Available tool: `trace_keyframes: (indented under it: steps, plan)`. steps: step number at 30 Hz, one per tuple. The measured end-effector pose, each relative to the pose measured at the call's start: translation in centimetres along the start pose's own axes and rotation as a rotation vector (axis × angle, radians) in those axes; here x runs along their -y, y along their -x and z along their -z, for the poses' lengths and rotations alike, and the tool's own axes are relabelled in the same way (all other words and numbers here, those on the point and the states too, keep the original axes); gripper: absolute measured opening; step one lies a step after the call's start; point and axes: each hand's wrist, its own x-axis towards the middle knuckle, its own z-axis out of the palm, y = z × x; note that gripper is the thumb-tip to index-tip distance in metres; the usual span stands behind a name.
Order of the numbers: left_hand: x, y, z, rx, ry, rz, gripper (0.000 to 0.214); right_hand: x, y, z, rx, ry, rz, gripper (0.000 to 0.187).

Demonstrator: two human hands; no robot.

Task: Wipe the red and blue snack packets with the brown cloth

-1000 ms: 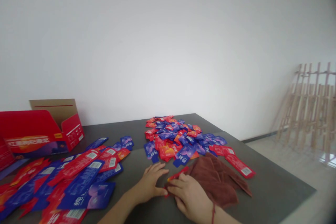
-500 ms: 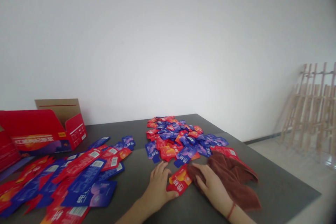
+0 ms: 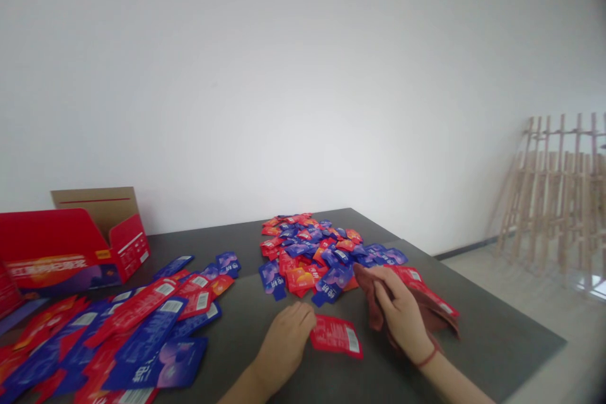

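In the head view, the person is working at a dark table, with both hands showing in the lower part of the frame. The left hand, bottom centre, is curling its fingers and pinching the left end of a red packet. That packet is lying at lower centre, just right of the hand, its printed back and white barcode facing up. Over to the right of it, the right hand is grasping a bunched brown cloth, which is hanging below the thumb and spreading out behind the wrist. A thin red cord is circling that wrist. Just beyond the cloth, at lower right, another red packet is resting on the tabletop.

Further back, around the middle of the frame, a heap of red and blue packets is spreading over the table. A second, looser spread of packets is filling the lower left, red and blue ones overlapping. Behind it, at the left edge, a red carton is standing with its flaps raised. A pale wall is rising behind everything, and at far right some wooden frames are leaning against it.
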Motion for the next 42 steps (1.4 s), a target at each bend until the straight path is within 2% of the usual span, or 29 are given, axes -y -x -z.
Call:
trace_keyframes:
  steps: [2,5,8,11,13,15,19,22,25,29,32,36,38,40,42]
  plan:
    - [0.0,0.3,0.2,0.046,-0.047,-0.034,0.029,0.2,0.8,-0.7,0.120,0.051,0.091,0.030]
    - [0.6,0.9,0.6,0.065,0.039,-0.050,0.031,0.5,3.3,-2.3,0.480,0.200,0.265,0.033]
    - [1.5,1.2,1.0,0.079,0.167,0.032,0.027,0.5,4.9,-3.1,0.616,0.352,0.292,0.042]
    - [2.3,1.2,1.0,0.037,0.202,0.132,0.029,0.7,4.2,-3.6,0.660,0.391,0.263,0.044]
    - [2.8,1.1,0.6,0.001,0.206,0.135,0.049,1.2,3.2,-4.3,0.687,0.406,0.261,0.041]
    - [3.1,1.2,0.1,0.016,0.198,0.114,0.063,1.8,2.7,-5.5,0.697,0.436,0.272,0.035]
    - [3.6,1.4,-0.5,0.090,0.141,0.066,0.055,3.0,3.5,-7.6,0.714,0.462,0.353,0.025]
    - [3.5,1.5,-0.4,0.128,0.104,0.051,0.049,3.1,4.6,-6.9,0.757,0.402,0.412,0.027]
    - [3.2,1.5,-0.1,0.152,0.082,0.069,0.049,2.5,4.9,-4.6,0.809,0.339,0.437,0.028]
    - [3.1,1.5,0.2,0.165,0.080,0.080,0.051,1.1,4.4,-2.4,0.730,0.420,0.320,0.031]
    - [3.1,1.5,0.0,0.163,0.084,0.075,0.052,0.8,4.1,-3.6,0.640,0.495,0.261,0.031]
    - [3.2,1.5,-0.2,0.154,0.060,0.074,0.051,2.3,4.7,-7.3,0.634,0.511,0.371,0.019]
    - [3.2,1.6,-0.3,0.150,0.043,0.064,0.051,3.1,5.2,-8.2,0.647,0.492,0.425,0.019]
    - [3.2,1.6,-0.3,0.159,0.033,0.059,0.052,3.4,5.6,-8.0,0.667,0.450,0.448,0.022]
    - [3.1,1.6,-0.2,0.171,0.030,0.060,0.051,3.2,5.8,-6.6,0.700,0.403,0.451,0.026]
